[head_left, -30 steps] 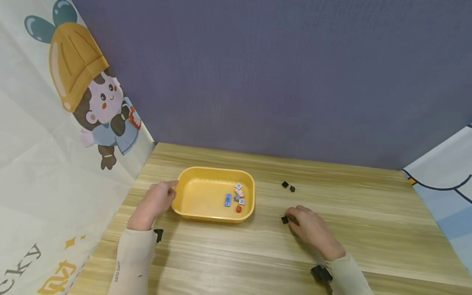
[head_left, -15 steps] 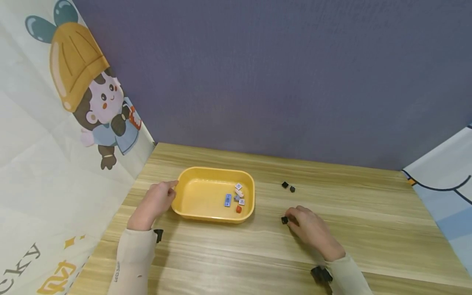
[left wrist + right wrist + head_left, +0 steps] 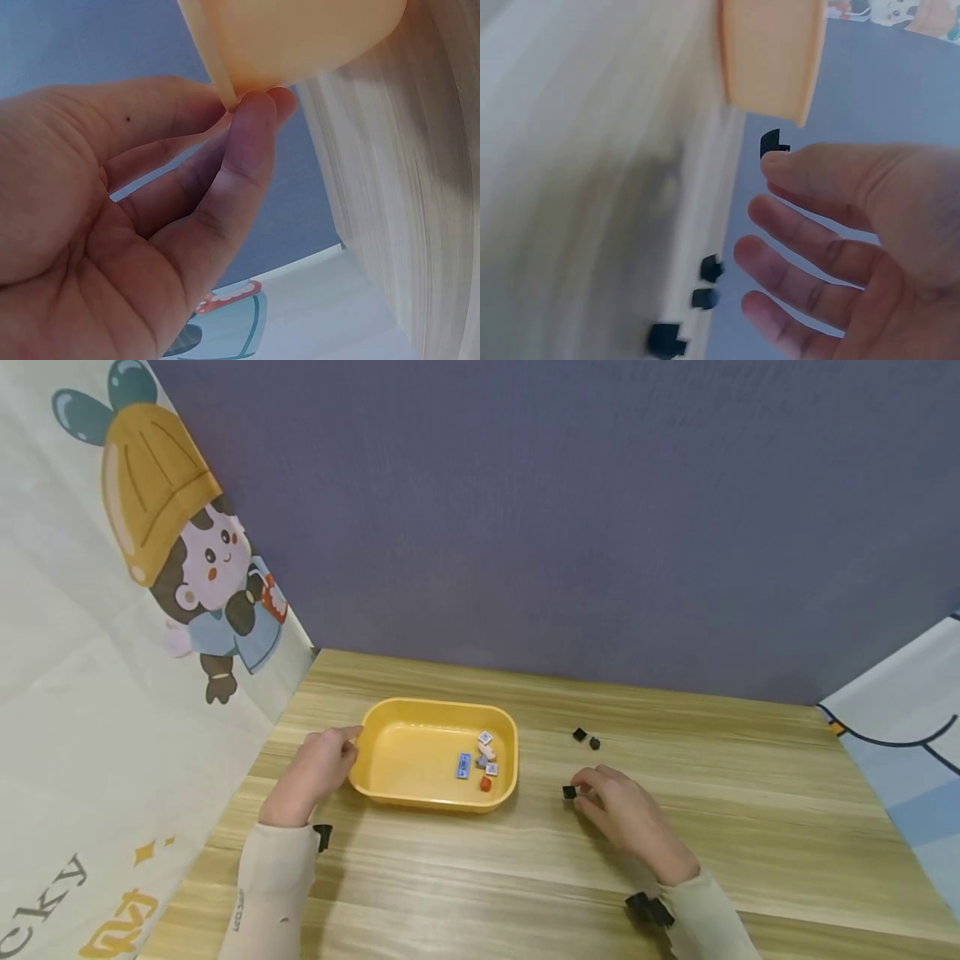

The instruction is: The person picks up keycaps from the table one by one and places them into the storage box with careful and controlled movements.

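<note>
Between thumb and fingertips my right hand (image 3: 626,818) pinches a small black toy brick (image 3: 569,792), lifted above the table right of the yellow tray. In the right wrist view the black brick (image 3: 769,142) shows a small knob on one side and pokes out past the thumb; the other fingers are spread apart. My left hand (image 3: 318,768) pinches the left rim of the yellow tray (image 3: 405,802), thumb on one side and fingertips on the other (image 3: 251,142). Inside the tray lie a blue printed tile (image 3: 463,766), white printed tiles (image 3: 491,769), a red piece (image 3: 486,784) and a grey piece.
Two more black bricks (image 3: 580,735) lie on the wooden table (image 3: 450,885) beyond my right hand. The right wrist view also shows a nearer black brick (image 3: 664,341). A dark blue-grey panel (image 3: 525,527) stands behind, with a printed white curtain (image 3: 90,652) at the left.
My right hand has moved slightly forward and left, carrying the black brick up from where it was. The left hand and the tray stay put.
</note>
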`<state>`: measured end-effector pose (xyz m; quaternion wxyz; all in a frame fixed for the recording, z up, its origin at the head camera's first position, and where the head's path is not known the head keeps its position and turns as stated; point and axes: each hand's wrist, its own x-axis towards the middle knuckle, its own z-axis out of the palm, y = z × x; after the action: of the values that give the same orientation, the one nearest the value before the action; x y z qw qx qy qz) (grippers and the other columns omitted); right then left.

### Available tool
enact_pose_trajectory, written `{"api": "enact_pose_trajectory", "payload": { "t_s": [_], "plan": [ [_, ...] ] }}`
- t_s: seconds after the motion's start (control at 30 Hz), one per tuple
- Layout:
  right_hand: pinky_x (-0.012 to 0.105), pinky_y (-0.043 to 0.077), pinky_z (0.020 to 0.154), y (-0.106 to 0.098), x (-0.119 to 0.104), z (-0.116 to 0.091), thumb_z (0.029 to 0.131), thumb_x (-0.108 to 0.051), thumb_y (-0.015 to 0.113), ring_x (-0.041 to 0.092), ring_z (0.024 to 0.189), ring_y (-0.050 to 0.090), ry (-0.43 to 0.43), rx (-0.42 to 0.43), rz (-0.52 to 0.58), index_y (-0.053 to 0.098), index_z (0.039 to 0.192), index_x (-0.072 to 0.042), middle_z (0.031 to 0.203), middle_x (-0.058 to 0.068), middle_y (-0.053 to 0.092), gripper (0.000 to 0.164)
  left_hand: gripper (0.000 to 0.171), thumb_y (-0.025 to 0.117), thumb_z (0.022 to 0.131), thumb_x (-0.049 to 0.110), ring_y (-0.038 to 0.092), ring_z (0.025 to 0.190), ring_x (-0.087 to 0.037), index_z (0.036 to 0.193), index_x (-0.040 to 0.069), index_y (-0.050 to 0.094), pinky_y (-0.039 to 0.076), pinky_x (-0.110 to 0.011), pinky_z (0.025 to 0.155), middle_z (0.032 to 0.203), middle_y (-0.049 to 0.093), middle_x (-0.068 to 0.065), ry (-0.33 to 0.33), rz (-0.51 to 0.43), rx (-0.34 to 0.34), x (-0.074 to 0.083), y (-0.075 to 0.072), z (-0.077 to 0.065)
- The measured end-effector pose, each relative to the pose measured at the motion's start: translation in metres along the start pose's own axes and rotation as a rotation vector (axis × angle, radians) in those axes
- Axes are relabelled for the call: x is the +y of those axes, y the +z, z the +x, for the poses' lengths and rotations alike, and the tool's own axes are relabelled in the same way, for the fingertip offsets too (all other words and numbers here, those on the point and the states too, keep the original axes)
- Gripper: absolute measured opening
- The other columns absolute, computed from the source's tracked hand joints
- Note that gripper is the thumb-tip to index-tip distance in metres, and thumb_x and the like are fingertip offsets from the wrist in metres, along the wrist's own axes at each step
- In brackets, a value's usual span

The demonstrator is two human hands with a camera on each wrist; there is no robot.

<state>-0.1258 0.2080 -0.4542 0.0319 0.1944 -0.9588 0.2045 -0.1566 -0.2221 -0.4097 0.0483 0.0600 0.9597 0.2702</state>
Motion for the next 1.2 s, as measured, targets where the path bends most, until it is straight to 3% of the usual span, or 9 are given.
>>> {"api": "enact_pose_trajectory", "payload": {
  "t_s": [0.33,0.6,0.8,1.2],
  "plan": [
    [0.040,0.055,0.075,-0.020,-0.033,0.028,0.089,-0.012,0.075,0.020,0.087,0.065,-0.101,0.022,-0.009,0.070,0.114,-0.010,0.103,0.002,0.067,0.026,0.043,0.049,0.098,-0.002,0.045,0.052,-0.014,0.140,-0.011,0.050,0.041,-0.027,0.048,0.070,0.054,-0.007,-0.029,-0.020,-0.009,0.004,0.001,0.002],
    [0.035,0.053,0.071,-0.026,-0.052,0.053,0.086,-0.013,0.079,0.016,0.085,0.063,-0.213,0.062,0.006,0.072,0.111,-0.011,0.097,0.000,0.067,0.026,0.043,0.049,0.098,-0.002,0.041,0.050,-0.014,0.140,-0.010,0.050,0.038,-0.027,0.047,0.064,0.047,-0.004,-0.037,-0.016,0.002,0.008,0.005,0.006],
    [0.034,0.053,0.071,-0.034,-0.044,0.071,0.086,-0.013,0.079,0.016,0.085,0.063,-0.272,0.051,0.017,0.072,0.111,-0.012,0.097,0.000,0.068,0.026,0.043,0.048,0.098,-0.001,0.040,0.050,-0.014,0.140,-0.010,0.051,0.038,-0.027,0.048,0.064,0.046,-0.004,-0.076,-0.020,0.028,0.020,0.011,0.015],
    [0.033,0.053,0.070,-0.031,-0.043,0.070,0.088,-0.015,0.078,0.017,0.084,0.065,-0.293,0.051,0.039,0.068,0.121,-0.009,0.100,0.003,0.069,0.034,0.043,0.049,0.098,-0.002,0.041,0.050,-0.014,0.140,-0.011,0.050,0.039,-0.028,0.048,0.072,0.055,-0.006,-0.069,-0.023,0.026,0.022,0.013,0.012]
  ]
}}
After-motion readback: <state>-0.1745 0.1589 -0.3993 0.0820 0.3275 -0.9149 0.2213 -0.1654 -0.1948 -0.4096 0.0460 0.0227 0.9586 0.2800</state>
